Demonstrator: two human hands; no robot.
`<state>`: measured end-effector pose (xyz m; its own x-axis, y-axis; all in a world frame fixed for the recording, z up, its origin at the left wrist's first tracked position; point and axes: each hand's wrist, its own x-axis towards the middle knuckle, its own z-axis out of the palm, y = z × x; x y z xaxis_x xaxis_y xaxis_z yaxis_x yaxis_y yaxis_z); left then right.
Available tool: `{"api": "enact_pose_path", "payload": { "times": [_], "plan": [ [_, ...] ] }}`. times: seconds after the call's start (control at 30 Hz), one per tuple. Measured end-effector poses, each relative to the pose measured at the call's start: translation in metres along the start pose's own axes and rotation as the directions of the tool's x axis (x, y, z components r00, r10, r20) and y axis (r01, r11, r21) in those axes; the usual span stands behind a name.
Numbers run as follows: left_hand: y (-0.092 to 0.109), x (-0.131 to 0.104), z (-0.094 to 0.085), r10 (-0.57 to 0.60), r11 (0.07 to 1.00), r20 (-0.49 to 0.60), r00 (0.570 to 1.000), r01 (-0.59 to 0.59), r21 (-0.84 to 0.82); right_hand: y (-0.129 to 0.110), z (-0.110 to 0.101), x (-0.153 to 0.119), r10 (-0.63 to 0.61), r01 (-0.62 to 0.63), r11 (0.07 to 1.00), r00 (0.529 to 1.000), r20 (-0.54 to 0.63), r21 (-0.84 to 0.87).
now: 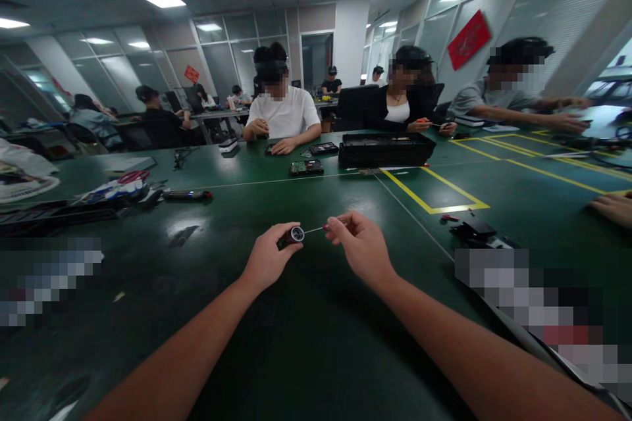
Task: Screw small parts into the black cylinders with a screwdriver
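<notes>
My left hand (270, 251) grips a dark cylinder (297, 235) with a pale ring round its open end. That end faces right and towards me; most of the body is hidden by my fingers. In my right hand (359, 240) is a screwdriver (313, 230) with a thin metal shaft and a reddish handle, mostly covered by the fingers. The shaft points left, and its tip meets the ringed end of the cylinder; whether it engages a screw is too small to tell. Both hands are just above the green table (237, 368).
Beyond my hands lie a circuit-board device (306, 168) and a long black housing (386, 150). A dark tube-shaped tool (186, 195) rests at left near scattered parts. Black parts (476, 233) lie at right beside yellow tape (434, 210). Several people work around the table.
</notes>
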<state>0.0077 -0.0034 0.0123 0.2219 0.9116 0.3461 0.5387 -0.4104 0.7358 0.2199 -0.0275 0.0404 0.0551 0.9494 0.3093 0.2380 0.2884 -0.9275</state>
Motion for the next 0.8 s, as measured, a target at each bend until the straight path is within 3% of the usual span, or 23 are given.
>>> {"api": "enact_pose_path", "payload": {
  "times": [0.17, 0.5, 0.6, 0.8],
  "plan": [
    [-0.004, 0.000, 0.000, 0.069, 0.997, 0.011, 0.998, -0.069, 0.024, -0.001, -0.003, 0.001, -0.065, 0.043, 0.957, 0.996, -0.068, -0.288],
    [-0.003, 0.000, -0.001, 0.074, 0.992, 0.063, 0.995, -0.080, 0.100, -0.005, -0.005, 0.004, -0.120, 0.119, 0.833, 0.992, 0.033, -0.540],
    [-0.004, 0.000, -0.001, 0.078, 0.990, 0.064, 0.995, -0.085, 0.115, -0.008, -0.006, 0.003, -0.140, 0.167, 0.825, 0.986, 0.091, -0.540],
    [0.000, 0.001, -0.004, 0.056, 0.990, 0.050, 0.997, -0.062, 0.130, -0.008, -0.009, 0.001, -0.196, 0.288, 0.883, 0.944, 0.267, -0.370]
  ]
}}
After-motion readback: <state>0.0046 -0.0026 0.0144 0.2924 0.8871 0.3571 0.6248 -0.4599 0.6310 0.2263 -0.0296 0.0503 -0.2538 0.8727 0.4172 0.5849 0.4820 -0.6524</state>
